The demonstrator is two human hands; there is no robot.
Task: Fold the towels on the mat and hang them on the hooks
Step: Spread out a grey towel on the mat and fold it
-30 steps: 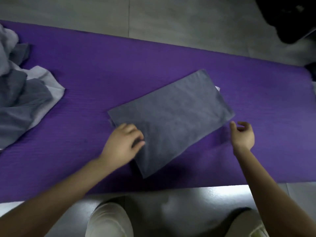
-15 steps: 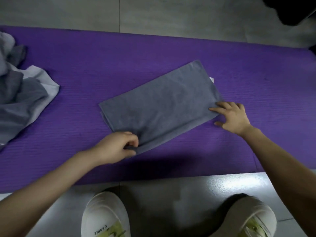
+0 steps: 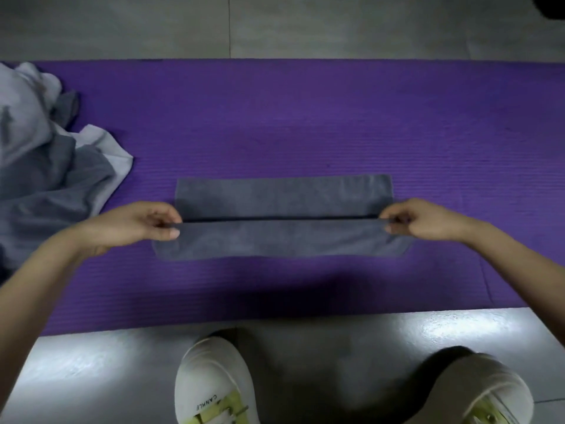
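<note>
On the purple mat [image 3: 305, 117], the grey towel [image 3: 284, 195] lay lengthwise before you, part-folded. Your left hand [image 3: 137, 223] and right hand [image 3: 425, 220] each pinched one end of a lifted edge, held taut between them. A heap of unfolded towels [image 3: 46, 166] lay at the left. No hooks were in view, and by my judgement hanging was not yet begun.
</note>
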